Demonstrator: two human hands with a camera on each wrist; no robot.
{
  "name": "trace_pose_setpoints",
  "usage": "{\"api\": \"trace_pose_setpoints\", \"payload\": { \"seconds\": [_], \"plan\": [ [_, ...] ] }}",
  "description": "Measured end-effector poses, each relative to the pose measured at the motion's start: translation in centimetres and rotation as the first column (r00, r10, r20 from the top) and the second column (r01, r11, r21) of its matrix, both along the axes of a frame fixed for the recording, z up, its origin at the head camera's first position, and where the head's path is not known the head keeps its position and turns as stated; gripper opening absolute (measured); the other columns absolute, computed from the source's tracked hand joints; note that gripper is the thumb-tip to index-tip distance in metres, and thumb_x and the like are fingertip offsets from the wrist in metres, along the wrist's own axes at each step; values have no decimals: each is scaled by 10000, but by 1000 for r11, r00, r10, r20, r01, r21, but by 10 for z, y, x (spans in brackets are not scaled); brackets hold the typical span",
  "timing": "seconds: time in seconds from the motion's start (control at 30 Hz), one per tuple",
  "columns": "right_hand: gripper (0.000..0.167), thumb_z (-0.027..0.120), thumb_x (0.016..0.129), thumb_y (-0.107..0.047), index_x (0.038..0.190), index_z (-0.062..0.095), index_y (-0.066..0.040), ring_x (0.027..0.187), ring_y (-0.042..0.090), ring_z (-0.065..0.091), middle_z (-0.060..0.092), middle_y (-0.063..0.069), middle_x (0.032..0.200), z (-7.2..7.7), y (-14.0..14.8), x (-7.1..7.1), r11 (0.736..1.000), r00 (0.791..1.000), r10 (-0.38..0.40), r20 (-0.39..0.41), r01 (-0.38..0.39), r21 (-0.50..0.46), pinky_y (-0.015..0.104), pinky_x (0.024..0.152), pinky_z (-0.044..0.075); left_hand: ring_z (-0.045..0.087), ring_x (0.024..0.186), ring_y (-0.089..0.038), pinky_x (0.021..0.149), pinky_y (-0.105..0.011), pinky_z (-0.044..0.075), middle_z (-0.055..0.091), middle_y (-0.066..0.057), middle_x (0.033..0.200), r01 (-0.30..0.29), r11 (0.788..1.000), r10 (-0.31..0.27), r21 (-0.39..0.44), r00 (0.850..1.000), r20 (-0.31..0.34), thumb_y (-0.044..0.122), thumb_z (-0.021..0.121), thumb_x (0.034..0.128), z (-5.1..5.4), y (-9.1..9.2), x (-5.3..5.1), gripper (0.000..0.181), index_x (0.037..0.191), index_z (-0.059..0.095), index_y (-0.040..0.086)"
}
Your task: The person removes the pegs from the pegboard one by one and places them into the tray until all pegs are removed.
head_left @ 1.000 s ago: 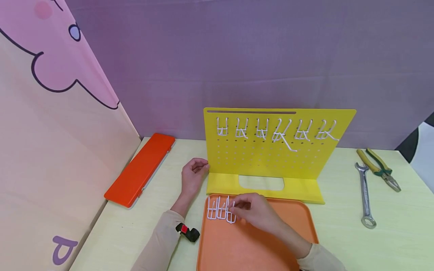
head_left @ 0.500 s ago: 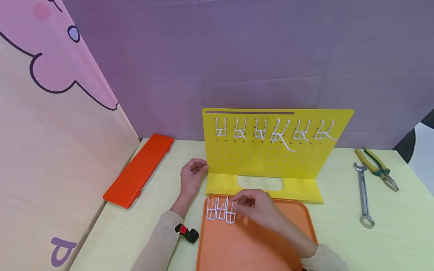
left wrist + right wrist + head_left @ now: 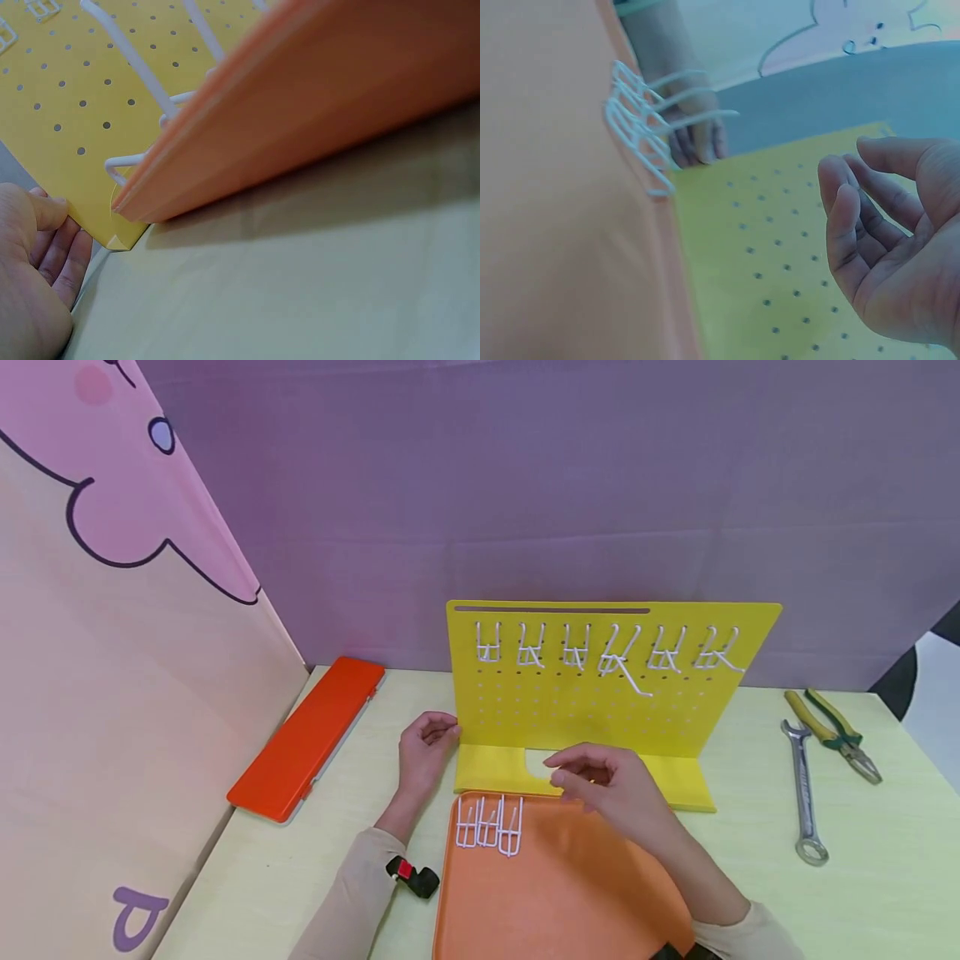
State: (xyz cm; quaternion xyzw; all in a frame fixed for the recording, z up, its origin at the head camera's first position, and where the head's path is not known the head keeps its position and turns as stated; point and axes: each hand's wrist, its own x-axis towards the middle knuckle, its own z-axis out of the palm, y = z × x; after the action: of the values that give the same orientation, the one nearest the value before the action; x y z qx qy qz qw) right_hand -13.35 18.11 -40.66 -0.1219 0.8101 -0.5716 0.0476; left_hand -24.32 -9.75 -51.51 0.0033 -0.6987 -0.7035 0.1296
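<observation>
My left hand [image 3: 427,752] grips the left edge of a yellow pegboard [image 3: 570,714], thumb on the front face and fingers behind, as the left wrist view shows. A row of several white wire hooks [image 3: 635,679] hangs along its upper holes. Before the board lies an orange tray [image 3: 517,893], with more white wire hooks [image 3: 489,832] side by side in its far left corner. My right hand [image 3: 615,785] is in the air above the tray's far edge, holding nothing, its fingers loosely bent. In the right wrist view the hooks [image 3: 639,120] lie apart from it.
A closed red case [image 3: 311,739] lies left on the table. To the right are a wrench [image 3: 805,793] and yellow-and-green pliers [image 3: 840,731]. A purple cloth [image 3: 525,485] hangs behind, and a pale printed panel [image 3: 135,693] borders the left.
My right hand has let go of the rightmost hook in the tray and moved up and to the right. That hook stays beside the others; my left hand keeps its place.
</observation>
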Motion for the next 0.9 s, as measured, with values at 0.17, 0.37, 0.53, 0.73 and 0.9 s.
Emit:
{"api": "trace_pose_setpoints", "payload": {
  "seconds": [0.17,0.37,0.53,0.73,0.9],
  "plan": [
    [216,767,1059,-129,1250,788,-32,835,173,746,800,28,991,10,17,0,999,998,-50,-26,49,-17,325,642,604,693,855,-123,804,-174,578,776,-209,1011,2,1000,-2,8,1000,-12,-78,789,970,0,0,1,89,1006,768,0],
    [173,737,1073,-83,1225,792,-22,794,161,749,806,-49,962,14,46,-5,988,982,-149,-116,144,-47,282,627,590,691,855,-127,804,-172,576,775,-208,1009,0,1000,0,3,1000,-10,-72,796,970,0,2,1,82,1013,767,-9],
    [142,721,1086,-91,1177,825,-128,786,131,740,807,-73,946,17,71,-9,971,963,-232,-139,221,-94,247,634,593,700,874,-158,807,-174,577,775,-237,1027,3,1000,-3,-1,1000,-6,-59,798,974,0,2,1,73,1033,765,-30],
    [145,718,1089,-96,1136,840,-158,740,109,734,806,-60,914,21,95,-13,922,941,-323,-102,289,-259,204,605,569,704,867,-151,807,-175,583,776,-240,1023,8,1000,-8,9,1000,-12,-81,786,971,-1,1,0,78,1032,770,-35],
    [118,732,1073,-70,1112,837,-104,690,108,739,818,-36,899,25,108,-15,836,917,-395,-62,330,-439,198,567,567,701,852,-121,808,-178,586,778,-224,1016,14,1000,-14,1,1000,-19,-75,786,973,0,-1,0,76,1036,771,-34]
  ]
}}
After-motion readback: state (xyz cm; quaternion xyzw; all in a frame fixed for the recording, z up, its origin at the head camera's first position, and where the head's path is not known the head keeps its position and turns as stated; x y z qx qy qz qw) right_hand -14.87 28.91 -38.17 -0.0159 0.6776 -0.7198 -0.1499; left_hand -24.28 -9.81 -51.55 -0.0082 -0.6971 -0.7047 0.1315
